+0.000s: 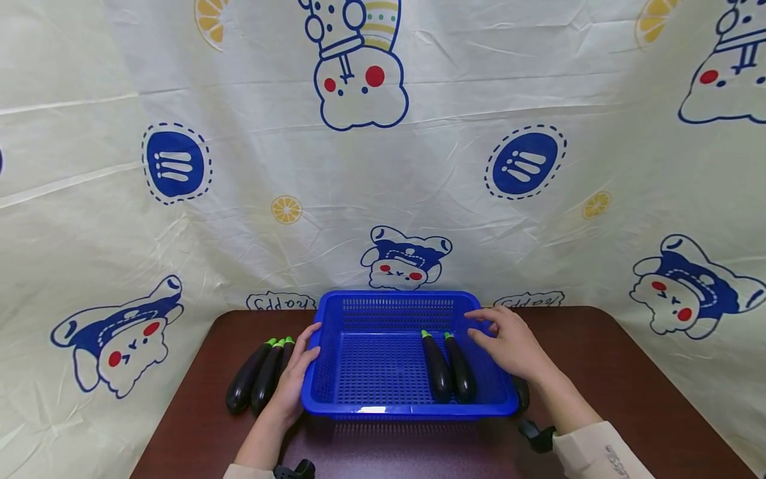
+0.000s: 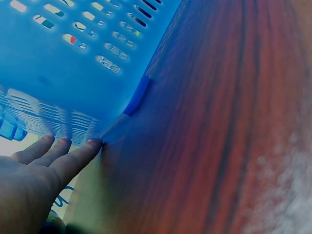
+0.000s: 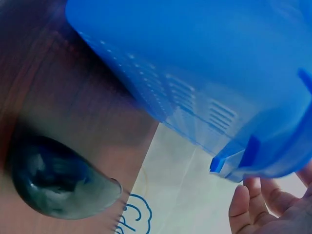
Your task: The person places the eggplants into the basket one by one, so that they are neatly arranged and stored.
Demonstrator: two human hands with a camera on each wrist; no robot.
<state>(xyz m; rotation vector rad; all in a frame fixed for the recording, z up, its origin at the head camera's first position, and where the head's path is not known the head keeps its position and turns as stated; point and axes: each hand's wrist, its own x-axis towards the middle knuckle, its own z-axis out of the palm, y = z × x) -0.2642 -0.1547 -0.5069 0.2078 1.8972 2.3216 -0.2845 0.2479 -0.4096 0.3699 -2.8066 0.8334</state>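
So you're about two in at this point, by my read. Two eggplants [image 1: 449, 367] already lie side by side in the right half of the blue basket [image 1: 383, 303], green stems pointing away from you. Three more eggplants [image 1: 258, 374] lie bunched together on the tabletop [image 1: 628, 372] just left of the basket, and there's one more dark one [image 1: 522, 392] peeking out behind the basket's right wall; the right wrist view shows it lying on the wood close to the basket's corner.

Your left hand [image 1: 296, 379] is flat against the basket's left wall with straight fingers [image 2: 73, 158], holding nothing, right between the basket and the bunch of three. Your right hand [image 1: 509, 342] rests relaxed over the basket's right rim, loose and not gripping either of the two inside.

So I'd judge it at a third done, with four left outside if they're all meant to go in. The nearest pick looks like the trio by your left hand.
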